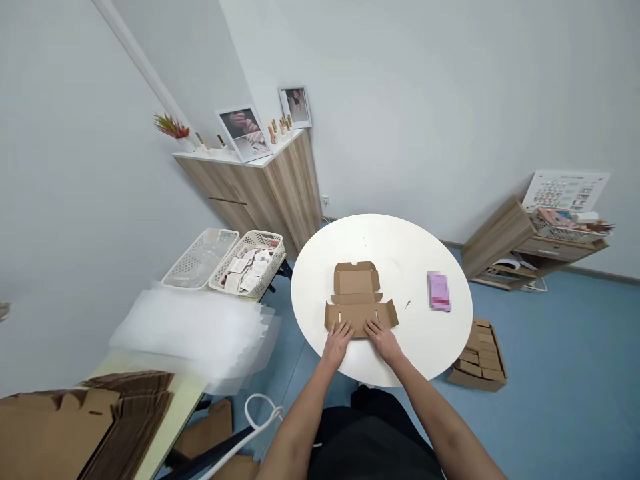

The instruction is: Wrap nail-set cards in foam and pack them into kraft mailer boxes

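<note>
Unfolded brown cardboard box point(356, 283), laid on round white table point(405, 250); near edge touched by left hand point(339, 339) and right hand point(383, 337), fingers half-spread, whether gripping cannot be told; crooked creases could be caused by uneven pressure.

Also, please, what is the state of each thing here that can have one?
Carton, unfolded, lying open on the table
Left hand, fingers resting on the carton
Right hand, fingers resting on the carton
Pink pack, lying flat, details blurred
Basket, open, filled with papers
Floor box, open, filled with cardboard pieces
White sheets, piled up
Picture frames, standing
</note>
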`<state>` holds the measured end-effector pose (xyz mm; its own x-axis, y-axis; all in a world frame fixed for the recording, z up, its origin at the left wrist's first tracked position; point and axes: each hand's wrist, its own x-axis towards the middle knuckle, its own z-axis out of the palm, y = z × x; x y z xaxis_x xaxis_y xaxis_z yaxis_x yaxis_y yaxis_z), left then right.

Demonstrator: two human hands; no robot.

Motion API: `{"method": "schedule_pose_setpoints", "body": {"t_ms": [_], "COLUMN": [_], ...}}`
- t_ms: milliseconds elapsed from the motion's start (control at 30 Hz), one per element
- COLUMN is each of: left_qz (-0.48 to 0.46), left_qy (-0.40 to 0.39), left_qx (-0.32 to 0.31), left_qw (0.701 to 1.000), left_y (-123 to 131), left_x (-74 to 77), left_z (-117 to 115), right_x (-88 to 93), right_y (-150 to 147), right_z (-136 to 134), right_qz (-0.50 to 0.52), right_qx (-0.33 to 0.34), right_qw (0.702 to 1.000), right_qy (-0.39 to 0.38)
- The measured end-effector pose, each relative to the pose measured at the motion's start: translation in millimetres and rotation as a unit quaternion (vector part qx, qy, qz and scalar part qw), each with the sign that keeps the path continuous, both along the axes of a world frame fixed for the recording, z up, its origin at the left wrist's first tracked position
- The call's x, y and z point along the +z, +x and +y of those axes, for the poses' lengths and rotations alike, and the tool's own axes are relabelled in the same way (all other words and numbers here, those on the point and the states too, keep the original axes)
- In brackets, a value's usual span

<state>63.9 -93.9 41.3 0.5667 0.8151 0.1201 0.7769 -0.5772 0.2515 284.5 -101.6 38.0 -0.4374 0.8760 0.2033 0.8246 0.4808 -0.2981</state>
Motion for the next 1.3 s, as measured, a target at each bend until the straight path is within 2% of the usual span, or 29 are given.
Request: {"method": "schedule_pose_setpoints", "body": {"t_ms": [100,167,300,400,467,567,667,733,800,900,967,1000,1100,1167,1300], "left_qz": [0.013,0.018,0.009,0.001,-0.001,-0.004,0.008,0.024,0.039,0.052,0.06,0.066,0.084,0.089,0.107], "left_qy": [-0.007,-0.021,-0.05,-0.06,-0.067,-0.084,-0.086,-0.073,-0.057,-0.04,-0.038,-0.041,-0.048,-0.051,-0.063], "left_qx": [0.023,0.04,0.06,0.079,0.083,0.071,0.075,0.072,0.062,0.062,0.066,0.066,0.059,0.053,0.044], "left_qw": [1.0,0.999,0.997,0.995,0.994,0.994,0.993,0.994,0.996,0.996,0.995,0.995,0.994,0.993,0.991], "left_y": [-1.1,-2.5,-0.8,8.2,18.0,33.6,42.5,43.2,41.6,39.9,40.4,40.9,42.0,42.2,41.9], "left_x": [-7.0,-6.1,8.7,23.3,27.9,23.0,8.8,-0.9,-8.2,-14.4,-16.4,-17.2,-19.9,-21.9,-20.6], "left_z": [-11.8,-17.0,-15.4,-4.3,4.3,13.7,17.2,17.4,17.3,17.8,18.5,18.8,19.1,18.6,18.6], "right_x": [-2.2,2.2,16.3,23.7,25.2,24.1,23.6,25.8,29.8,36.7,39.7,40.4,39.0,36.3,30.6], "right_y": [4.0,6.8,11.8,12.8,11.4,7.0,2.8,2.7,5.9,14.9,19.8,20.9,17.8,12.3,4.3], "right_z": [-9.1,-9.6,6.1,25.8,36.4,43.5,44.5,47.5,55.7,77.3,95.0,104.0,127.5,138.5,146.1], "right_qz": [0.001,0.009,0.015,0.006,0.0,0.003,0.023,0.055,0.102,0.171,0.21,0.229,0.279,0.29,0.282], "right_qx": [0.017,0.033,0.053,0.05,0.042,0.029,0.013,-0.024,-0.098,-0.244,-0.314,-0.339,-0.385,-0.398,-0.402], "right_qw": [1.0,0.999,0.993,0.984,0.98,0.979,0.976,0.966,0.953,0.93,0.907,0.891,0.83,0.802,0.797], "right_qy": [-0.021,-0.033,-0.102,-0.169,-0.193,-0.202,-0.218,-0.252,-0.269,-0.216,-0.188,-0.199,-0.292,-0.339,-0.352]}}
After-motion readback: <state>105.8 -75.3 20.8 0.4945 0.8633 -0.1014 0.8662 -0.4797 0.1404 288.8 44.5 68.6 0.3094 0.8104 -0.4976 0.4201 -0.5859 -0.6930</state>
